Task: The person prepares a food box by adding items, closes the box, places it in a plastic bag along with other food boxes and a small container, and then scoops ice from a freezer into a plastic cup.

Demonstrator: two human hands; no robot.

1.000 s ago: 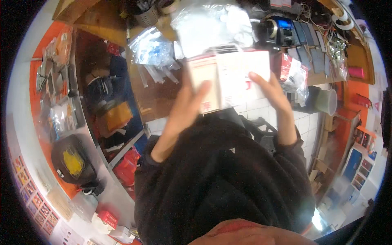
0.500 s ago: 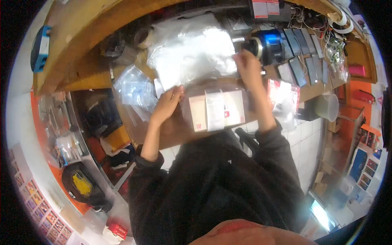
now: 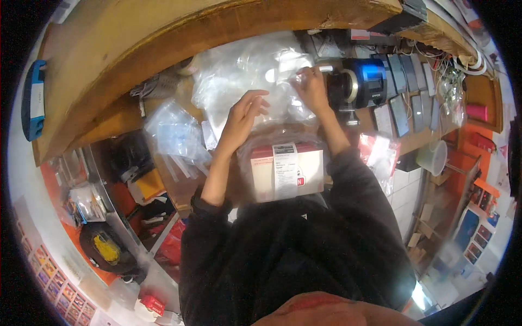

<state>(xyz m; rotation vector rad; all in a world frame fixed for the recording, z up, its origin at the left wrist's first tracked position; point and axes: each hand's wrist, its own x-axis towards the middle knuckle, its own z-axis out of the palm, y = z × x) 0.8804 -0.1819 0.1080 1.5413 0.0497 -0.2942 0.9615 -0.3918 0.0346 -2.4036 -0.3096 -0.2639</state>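
Lying on brown wooden counter point(image 3: 187, 190): clear, glossy plastic sheets point(image 3: 228, 70); probably light, limp, slippery; pinch by edge. Left hand point(image 3: 243, 119) loosely curled, empty; right hand point(image 3: 312, 92) bent above them, hold unclear.

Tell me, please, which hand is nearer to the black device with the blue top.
Right. The right hand is over the clear plastic, a little left of the black device; the left hand is farther left.
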